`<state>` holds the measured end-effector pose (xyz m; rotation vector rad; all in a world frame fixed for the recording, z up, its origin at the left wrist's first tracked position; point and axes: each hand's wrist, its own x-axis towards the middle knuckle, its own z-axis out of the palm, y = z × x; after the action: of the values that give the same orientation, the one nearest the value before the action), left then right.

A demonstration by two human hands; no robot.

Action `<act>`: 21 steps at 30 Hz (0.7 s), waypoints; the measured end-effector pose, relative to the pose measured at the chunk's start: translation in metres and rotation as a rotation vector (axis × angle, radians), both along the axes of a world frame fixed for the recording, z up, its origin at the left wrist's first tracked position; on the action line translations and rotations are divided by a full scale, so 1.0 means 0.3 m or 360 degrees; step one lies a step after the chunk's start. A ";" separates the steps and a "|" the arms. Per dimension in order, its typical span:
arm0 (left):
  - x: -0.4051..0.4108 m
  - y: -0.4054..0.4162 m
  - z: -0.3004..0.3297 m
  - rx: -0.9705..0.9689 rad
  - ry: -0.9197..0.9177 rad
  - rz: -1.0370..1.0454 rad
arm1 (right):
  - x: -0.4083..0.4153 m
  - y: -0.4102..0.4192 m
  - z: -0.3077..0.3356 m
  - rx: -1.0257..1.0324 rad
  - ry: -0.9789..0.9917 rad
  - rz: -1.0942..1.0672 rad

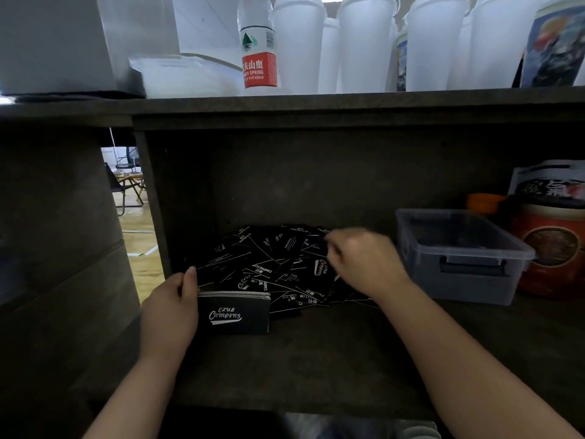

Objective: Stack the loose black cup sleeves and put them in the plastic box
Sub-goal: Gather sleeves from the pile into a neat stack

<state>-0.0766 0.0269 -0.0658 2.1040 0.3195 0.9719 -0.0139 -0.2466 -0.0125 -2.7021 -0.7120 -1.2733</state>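
A messy pile of loose black cup sleeves with white print lies at the back of a dark shelf. My left hand grips a neat stack of sleeves standing on edge in front of the pile, thumb over its top left corner. My right hand reaches into the right side of the pile, fingers curled down and blurred; whether it holds a sleeve cannot be seen. The clear plastic box with a dark latch stands to the right, lid off, its inside dim.
A red printed canister and an orange-lidded item stand beside the box. On the top board stand white cups, a water bottle and a bag of clear lids. The shelf's left wall is close to my left hand.
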 end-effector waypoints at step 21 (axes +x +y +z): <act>-0.017 -0.003 0.001 -0.0349 -0.0023 -0.0286 | 0.096 0.180 -0.055 0.0772 0.0980 0.0640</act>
<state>-0.0817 0.0258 -0.0655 1.8896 0.2152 0.8082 0.0148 -0.1927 -0.0291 -2.2018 -0.6941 -0.4073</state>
